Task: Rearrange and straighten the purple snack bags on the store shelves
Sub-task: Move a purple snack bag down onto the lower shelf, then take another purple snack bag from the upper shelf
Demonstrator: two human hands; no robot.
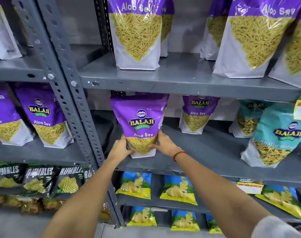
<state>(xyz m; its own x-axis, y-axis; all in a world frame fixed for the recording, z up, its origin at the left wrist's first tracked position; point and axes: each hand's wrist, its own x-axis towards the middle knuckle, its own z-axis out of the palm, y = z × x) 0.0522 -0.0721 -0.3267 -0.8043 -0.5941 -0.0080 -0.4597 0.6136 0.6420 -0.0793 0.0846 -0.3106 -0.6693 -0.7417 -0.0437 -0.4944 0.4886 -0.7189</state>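
Note:
A purple Aloo Sev bag point(140, 121) stands upright near the left end of the middle grey shelf point(206, 160). My left hand point(119, 148) grips its lower left side and my right hand point(163, 143) grips its lower right side. Another purple bag point(197, 112) stands farther back on the same shelf. On the shelf above are several purple bags, one at centre point(136, 33) and a larger one to the right point(252, 36). The left shelving bay holds more purple bags point(44, 115).
Teal Balaji bags point(277, 134) stand at the right of the middle shelf. A perforated grey upright point(72, 93) separates the bays. Below are blue-and-yellow chip bags point(136, 185) and black Rumbles bags point(38, 177). Price tags point(250, 186) hang on shelf edges.

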